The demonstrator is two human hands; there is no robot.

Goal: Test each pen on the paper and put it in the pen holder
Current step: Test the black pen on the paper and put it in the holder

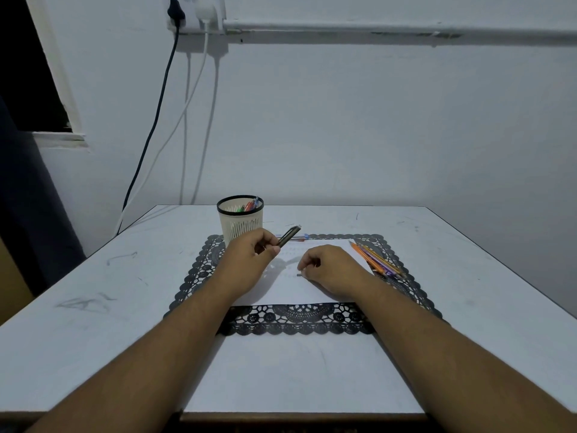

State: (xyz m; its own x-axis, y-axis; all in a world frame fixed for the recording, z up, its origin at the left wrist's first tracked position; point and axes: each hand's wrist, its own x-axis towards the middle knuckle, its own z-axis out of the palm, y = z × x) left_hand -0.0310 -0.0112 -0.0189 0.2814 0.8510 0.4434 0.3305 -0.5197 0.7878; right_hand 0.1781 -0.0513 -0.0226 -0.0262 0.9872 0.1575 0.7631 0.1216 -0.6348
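On the white worktop [93, 276] in front of you lies a black lace mat [299, 320] with a sheet of paper [290, 289] on top, faint test marks showing across it. At the mat's far left corner stands the pen holder [240, 218], a pale slotted cup already holding a few pens, red and green among them. Part of the job looks done, then. Much is left: a bundle of orange and purple pens [376, 257] lies on the right edge of the paper, and one more pen [296, 236] lies beyond the paper's far edge.

Your left hand [249, 260] hovers over the paper's left side, just near of the holder, fingers curled round a dark pen [288, 235] that points up and to the right. Your right hand [331, 270] rests on the paper, fingers curled loosely, pinching a small dark piece [300, 274] at the fingertips, probably the pen's cap, though it is too small to say. Both forearms reach straight forward from the near edge.
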